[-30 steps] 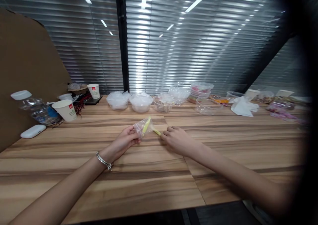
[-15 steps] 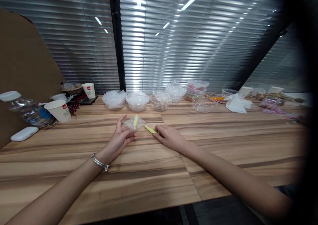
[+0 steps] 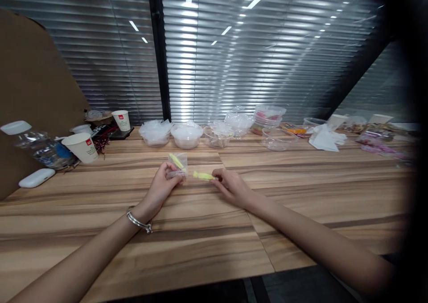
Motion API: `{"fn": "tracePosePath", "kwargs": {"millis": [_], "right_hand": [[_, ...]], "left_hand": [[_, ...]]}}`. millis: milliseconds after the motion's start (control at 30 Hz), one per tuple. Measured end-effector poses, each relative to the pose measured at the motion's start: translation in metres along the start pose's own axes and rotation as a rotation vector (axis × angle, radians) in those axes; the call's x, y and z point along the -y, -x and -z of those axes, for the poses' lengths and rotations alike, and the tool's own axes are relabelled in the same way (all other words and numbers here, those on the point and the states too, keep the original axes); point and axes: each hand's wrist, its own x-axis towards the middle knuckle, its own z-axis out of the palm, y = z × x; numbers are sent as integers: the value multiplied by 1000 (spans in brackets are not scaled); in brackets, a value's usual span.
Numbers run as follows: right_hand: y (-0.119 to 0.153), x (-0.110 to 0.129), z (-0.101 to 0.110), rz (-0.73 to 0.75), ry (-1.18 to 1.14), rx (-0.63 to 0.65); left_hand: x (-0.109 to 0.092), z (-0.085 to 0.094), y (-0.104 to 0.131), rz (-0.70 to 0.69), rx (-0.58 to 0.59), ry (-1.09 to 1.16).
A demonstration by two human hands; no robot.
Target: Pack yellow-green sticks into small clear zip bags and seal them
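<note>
Near the middle of the wooden table [image 3: 200, 231], my left hand [image 3: 163, 181] pinches a small clear plastic bag [image 3: 183, 159] by its lower edge. A yellow-green piece [image 3: 176, 161] lies slanted inside the bag. My right hand [image 3: 232, 187] is closed on the right end of a second yellow-green piece [image 3: 203, 176], which points left toward the bag. The bag and this second piece are a small distance apart. A silver bracelet circles my left wrist.
Behind my hands stands a row of clear plastic bowls [image 3: 187, 136], some holding crumpled plastic. Paper cups [image 3: 82, 148], a bottle [image 3: 50, 153] and a white case [image 3: 36, 178] are at the left. Tissues [image 3: 326, 138] and pink packaging [image 3: 381, 149] lie at the right.
My left fingers have closed on the bag, which now stands more upright, its piece tilting the other way. My right hand has shifted slightly right with the second piece, now held by its end.
</note>
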Motion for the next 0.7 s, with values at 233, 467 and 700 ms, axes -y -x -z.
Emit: {"fn": "tracePosePath", "kwargs": {"millis": [233, 467, 700], "right_hand": [[1, 10, -3, 78, 69, 105], [-2, 2, -2, -59, 34, 111], [-2, 3, -2, -84, 40, 111]], "left_hand": [[-3, -1, 1, 44, 107, 125], [-2, 1, 2, 26, 127, 184], [-2, 1, 2, 27, 114, 209]]}}
